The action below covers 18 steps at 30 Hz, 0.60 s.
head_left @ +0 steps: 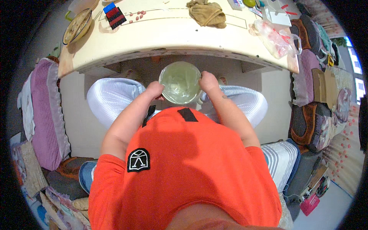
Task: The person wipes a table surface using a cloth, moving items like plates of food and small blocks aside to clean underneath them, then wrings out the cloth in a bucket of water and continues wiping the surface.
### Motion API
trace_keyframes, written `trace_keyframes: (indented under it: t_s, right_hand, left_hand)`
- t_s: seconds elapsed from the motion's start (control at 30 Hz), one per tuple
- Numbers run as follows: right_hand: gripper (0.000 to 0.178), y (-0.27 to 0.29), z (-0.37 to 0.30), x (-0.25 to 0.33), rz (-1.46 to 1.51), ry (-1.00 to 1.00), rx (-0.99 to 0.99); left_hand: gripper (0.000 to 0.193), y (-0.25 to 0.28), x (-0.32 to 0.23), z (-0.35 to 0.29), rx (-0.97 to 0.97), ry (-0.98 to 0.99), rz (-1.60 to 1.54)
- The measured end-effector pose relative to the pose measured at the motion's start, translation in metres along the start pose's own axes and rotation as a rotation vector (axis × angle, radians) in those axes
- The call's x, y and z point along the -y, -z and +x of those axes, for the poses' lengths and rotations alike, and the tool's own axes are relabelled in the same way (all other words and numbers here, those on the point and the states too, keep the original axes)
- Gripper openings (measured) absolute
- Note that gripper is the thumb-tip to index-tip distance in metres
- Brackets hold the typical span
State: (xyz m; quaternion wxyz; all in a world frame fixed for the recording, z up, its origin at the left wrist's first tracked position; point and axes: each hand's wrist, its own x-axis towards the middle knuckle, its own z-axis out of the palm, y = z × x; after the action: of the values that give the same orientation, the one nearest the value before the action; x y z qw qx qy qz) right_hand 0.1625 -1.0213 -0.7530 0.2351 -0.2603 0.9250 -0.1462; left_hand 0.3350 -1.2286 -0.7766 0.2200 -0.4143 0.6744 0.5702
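A round, pale green bin (180, 82) with a clear, wrinkled plastic liner is between my knees, just below the near edge of the table. Its opening faces up, and I see no contents I can make out inside. My left hand (155, 90) is closed on the left side of its rim. On the opposite side, my right hand (208, 81) grips the rim with its fingers curled over. The outer wall and base of the bin are mostly hidden from this angle.
The cream table (161, 36) spans the front. On it lie a brown cloth (207, 13), a yellowish bowl (78, 26), a red, blue and black block-like object (114, 16), small reddish pieces (141, 14) and a plastic bag (273, 36). Cushioned seats (49, 115) flank both sides.
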Motion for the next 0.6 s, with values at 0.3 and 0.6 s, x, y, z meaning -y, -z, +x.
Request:
trace_keyframes:
  t_s: [0.3, 0.6]
  right_hand:
    - [0.040, -0.076, 0.049, -0.053, 0.068, -0.033, 0.261]
    - [0.051, 0.019, 0.013, 0.027, -0.063, -0.022, 0.081]
  left_hand:
    - [0.030, -0.015, 0.038, 0.055, -0.083, -0.077, -0.097]
    - [0.053, 0.026, -0.014, -0.019, -0.096, -0.470, 0.374]
